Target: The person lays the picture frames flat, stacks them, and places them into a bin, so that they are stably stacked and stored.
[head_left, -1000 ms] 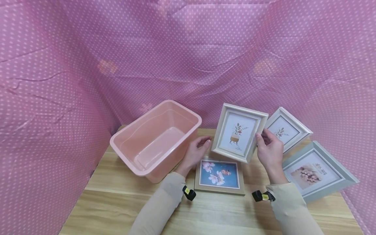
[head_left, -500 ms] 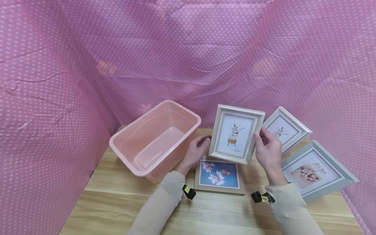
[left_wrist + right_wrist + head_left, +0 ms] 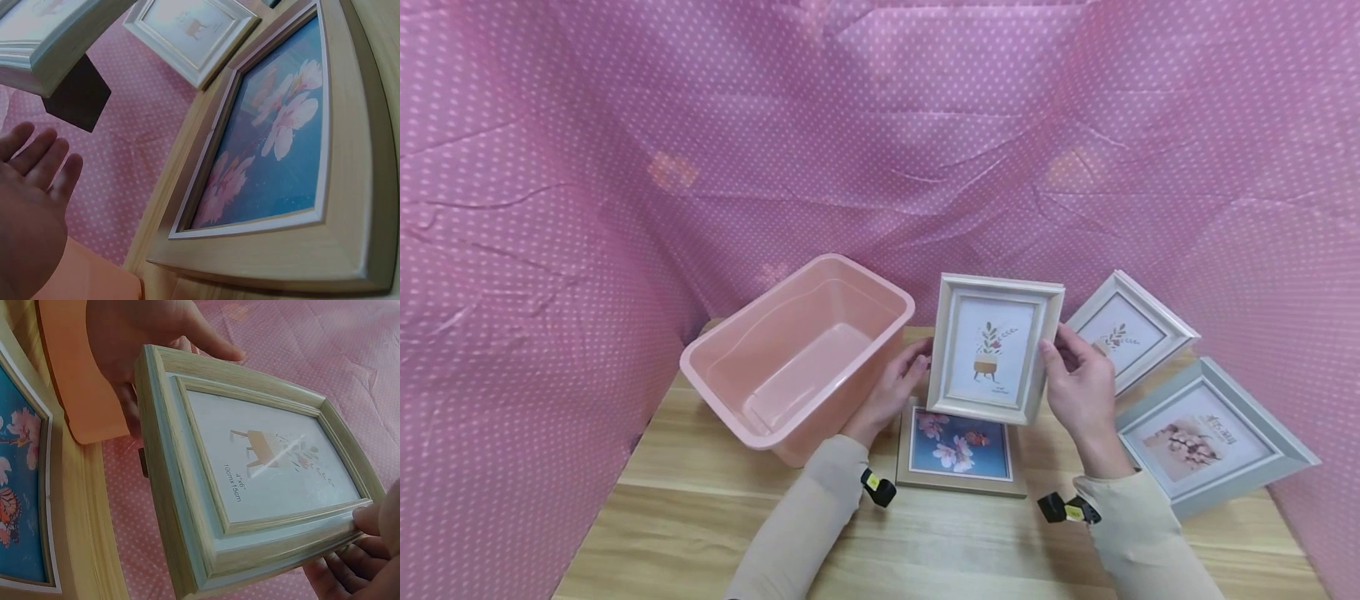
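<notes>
Head view shows me a pink tub [image 3: 808,371], its smooth floor visible; beside it, above the bench [image 3: 940,542], my right grip [image 3: 1082,392] pinches a cream, plant-pictured frame [image 3: 996,350]; left grip [image 3: 895,387] loosely spread nearby.

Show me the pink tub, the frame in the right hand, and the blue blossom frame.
Pink tub [image 3: 812,375], head view, bare inner floor.
Held frame [image 3: 269,462], right wrist view, its plant print.
Blue blossom frame [image 3: 955,456], head view, petals in its picture.

Cream long sleeves [image 3: 805,521]; boxy black wrist cameras [image 3: 885,494], yellow label [image 3: 872,481] on each.
</notes>
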Demonstrator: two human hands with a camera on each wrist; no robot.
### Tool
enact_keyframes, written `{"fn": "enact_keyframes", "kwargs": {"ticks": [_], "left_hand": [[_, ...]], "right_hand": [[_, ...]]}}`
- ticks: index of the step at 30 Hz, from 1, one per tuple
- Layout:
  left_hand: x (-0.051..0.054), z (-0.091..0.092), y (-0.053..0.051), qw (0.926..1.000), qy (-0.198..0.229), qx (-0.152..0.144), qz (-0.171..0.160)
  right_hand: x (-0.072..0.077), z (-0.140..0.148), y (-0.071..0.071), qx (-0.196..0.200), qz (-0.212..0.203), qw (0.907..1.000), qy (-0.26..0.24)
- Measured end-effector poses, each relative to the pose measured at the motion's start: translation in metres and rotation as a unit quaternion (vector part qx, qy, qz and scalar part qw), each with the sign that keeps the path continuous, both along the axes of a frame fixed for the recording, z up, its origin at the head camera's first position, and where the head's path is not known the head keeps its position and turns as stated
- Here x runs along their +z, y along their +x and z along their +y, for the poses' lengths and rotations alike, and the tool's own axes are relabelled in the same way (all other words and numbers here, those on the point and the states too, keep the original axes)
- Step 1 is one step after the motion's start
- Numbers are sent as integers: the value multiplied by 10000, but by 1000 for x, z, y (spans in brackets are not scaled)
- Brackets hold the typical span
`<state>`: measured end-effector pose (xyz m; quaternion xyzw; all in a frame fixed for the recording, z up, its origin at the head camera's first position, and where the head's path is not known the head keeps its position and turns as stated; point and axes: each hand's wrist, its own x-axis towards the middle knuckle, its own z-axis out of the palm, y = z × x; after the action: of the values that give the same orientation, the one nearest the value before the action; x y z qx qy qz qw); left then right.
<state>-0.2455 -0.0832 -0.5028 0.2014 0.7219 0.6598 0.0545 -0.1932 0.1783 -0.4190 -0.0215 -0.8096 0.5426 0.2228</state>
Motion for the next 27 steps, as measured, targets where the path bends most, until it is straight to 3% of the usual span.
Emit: {"fn": "enact_keyframes", "kwargs": {"ticks": [6,17,27], "left_hand": [[-2,-5,4,9994,-116,-220,-236],[-5,-13,7,9991,-306,-296,-83],[-9,-19,10,9988,-327,-338,164]], "right_hand": [[1,-3,2,124,60,9999,48],[-1,-8,3,106,-43,9999,33],[-4,-9,3,162,120,9998,-7]]}}
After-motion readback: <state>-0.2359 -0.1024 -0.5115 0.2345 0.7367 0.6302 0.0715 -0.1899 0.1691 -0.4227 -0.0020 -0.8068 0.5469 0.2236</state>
